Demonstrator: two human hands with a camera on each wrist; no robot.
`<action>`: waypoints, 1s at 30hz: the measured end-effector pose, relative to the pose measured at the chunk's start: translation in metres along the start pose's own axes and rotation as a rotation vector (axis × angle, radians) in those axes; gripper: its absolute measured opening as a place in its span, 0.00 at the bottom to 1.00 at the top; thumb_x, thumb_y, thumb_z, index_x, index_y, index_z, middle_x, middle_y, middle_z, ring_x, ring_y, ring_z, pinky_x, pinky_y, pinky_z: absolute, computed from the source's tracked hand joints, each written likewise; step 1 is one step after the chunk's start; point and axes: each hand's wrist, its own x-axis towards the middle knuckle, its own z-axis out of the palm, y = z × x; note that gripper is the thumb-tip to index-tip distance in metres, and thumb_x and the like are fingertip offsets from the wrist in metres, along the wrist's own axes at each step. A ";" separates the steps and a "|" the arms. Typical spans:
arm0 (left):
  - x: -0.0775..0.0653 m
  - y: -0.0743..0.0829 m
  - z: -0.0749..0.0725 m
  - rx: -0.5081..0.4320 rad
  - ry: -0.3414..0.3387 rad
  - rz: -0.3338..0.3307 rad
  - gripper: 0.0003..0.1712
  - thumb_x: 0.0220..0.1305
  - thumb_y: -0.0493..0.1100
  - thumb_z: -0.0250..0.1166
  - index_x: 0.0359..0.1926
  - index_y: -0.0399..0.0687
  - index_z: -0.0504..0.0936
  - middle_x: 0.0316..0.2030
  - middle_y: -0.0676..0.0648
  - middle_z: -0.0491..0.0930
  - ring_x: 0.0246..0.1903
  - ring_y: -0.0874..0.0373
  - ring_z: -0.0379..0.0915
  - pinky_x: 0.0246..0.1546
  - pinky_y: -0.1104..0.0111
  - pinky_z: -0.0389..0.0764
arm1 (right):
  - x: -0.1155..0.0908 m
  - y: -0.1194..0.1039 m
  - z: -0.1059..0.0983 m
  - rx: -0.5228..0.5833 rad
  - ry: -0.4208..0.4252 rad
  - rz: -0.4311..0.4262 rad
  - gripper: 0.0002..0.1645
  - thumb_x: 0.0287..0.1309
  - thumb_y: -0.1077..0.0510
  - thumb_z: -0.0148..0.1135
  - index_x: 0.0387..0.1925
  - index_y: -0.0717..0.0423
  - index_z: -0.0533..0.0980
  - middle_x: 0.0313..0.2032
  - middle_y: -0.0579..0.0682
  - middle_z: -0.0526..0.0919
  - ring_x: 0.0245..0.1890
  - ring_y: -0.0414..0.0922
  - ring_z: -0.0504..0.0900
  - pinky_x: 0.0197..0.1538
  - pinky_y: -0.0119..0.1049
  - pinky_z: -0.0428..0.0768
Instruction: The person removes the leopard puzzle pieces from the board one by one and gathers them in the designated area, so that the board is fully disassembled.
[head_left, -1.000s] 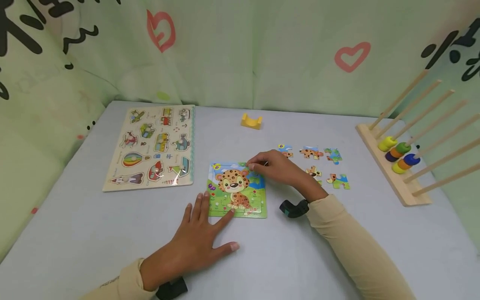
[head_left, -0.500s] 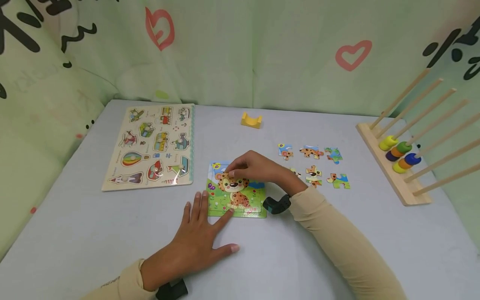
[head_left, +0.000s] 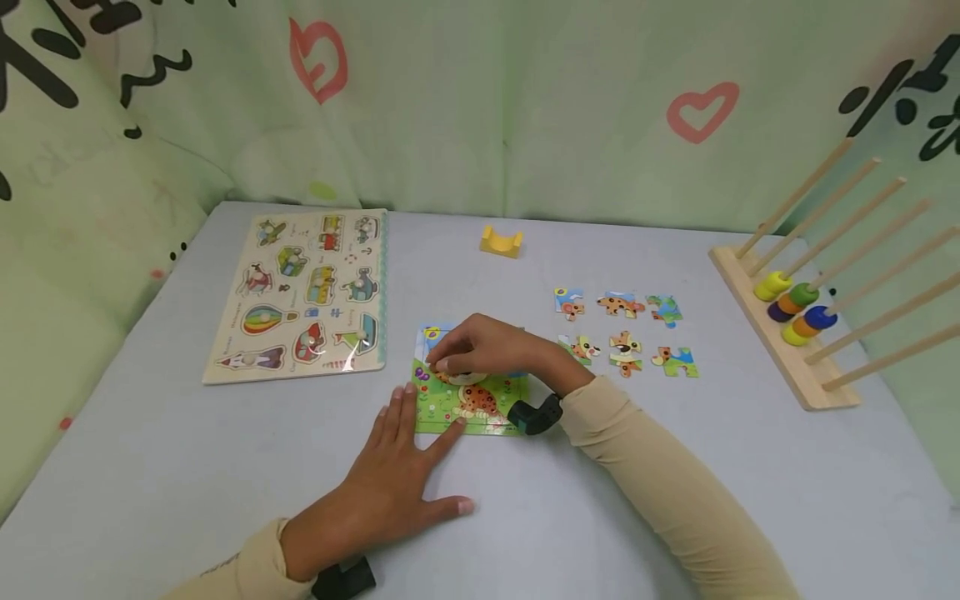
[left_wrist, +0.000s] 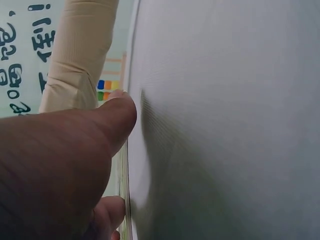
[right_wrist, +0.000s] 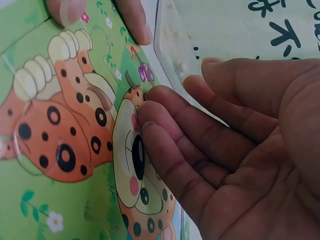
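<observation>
A square jigsaw puzzle (head_left: 435,408) with a spotted leopard cub on green grass lies flat on the table. My right hand (head_left: 487,346) is over its upper part and hides much of the cub's head. In the right wrist view, the fingertips (right_wrist: 155,135) of that hand touch the puzzle at the cub's face, while the thumb stands apart with nothing between. My left hand (head_left: 393,483) is spread at the lower left, its fingertips resting along the puzzle's left and bottom edges. The left wrist view shows mostly the thumb (left_wrist: 117,117) of this hand.
Several loose jigsaw pieces (head_left: 621,305) lie right of the puzzle. A larger board (head_left: 348,292) with vehicle pictures is at the left. A yellow curved block (head_left: 501,242) sits near the back edge. At the right stands a wooden peg rack (head_left: 772,333) with coloured beads.
My right hand has slid left across the puzzle, from its upper right corner to its upper left part, uncovering the loose pieces behind it. The left hand stays in place.
</observation>
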 end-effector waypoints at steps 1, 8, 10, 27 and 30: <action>0.000 0.000 0.000 0.003 0.002 0.001 0.52 0.54 0.80 0.55 0.74 0.62 0.60 0.72 0.26 0.34 0.72 0.33 0.25 0.68 0.43 0.42 | 0.001 0.000 0.001 0.003 -0.003 -0.001 0.15 0.66 0.63 0.58 0.52 0.63 0.80 0.47 0.50 0.85 0.47 0.40 0.82 0.49 0.33 0.78; -0.001 -0.001 0.001 0.031 0.004 0.014 0.54 0.52 0.81 0.55 0.74 0.63 0.59 0.72 0.26 0.33 0.71 0.32 0.25 0.68 0.43 0.43 | 0.001 -0.001 0.004 0.018 -0.005 0.017 0.16 0.66 0.60 0.60 0.52 0.63 0.80 0.46 0.50 0.85 0.45 0.39 0.83 0.51 0.34 0.78; 0.000 -0.001 0.002 0.038 -0.001 0.015 0.54 0.52 0.81 0.55 0.75 0.63 0.59 0.72 0.26 0.33 0.71 0.32 0.25 0.68 0.42 0.43 | 0.001 -0.001 0.005 0.014 -0.006 0.020 0.16 0.66 0.59 0.60 0.52 0.63 0.80 0.46 0.49 0.85 0.45 0.39 0.83 0.51 0.34 0.78; 0.000 0.000 -0.001 0.064 0.006 0.020 0.51 0.54 0.80 0.54 0.74 0.64 0.60 0.72 0.24 0.35 0.71 0.30 0.28 0.67 0.42 0.45 | 0.007 0.000 0.009 0.065 -0.017 -0.010 0.15 0.63 0.67 0.58 0.50 0.67 0.79 0.37 0.51 0.83 0.35 0.42 0.80 0.40 0.34 0.80; 0.000 0.000 -0.001 0.068 0.013 0.025 0.51 0.53 0.80 0.54 0.74 0.63 0.61 0.71 0.24 0.36 0.71 0.30 0.29 0.67 0.42 0.46 | 0.007 0.000 0.009 0.052 -0.013 -0.004 0.15 0.62 0.67 0.59 0.49 0.66 0.80 0.38 0.50 0.84 0.37 0.41 0.80 0.42 0.33 0.79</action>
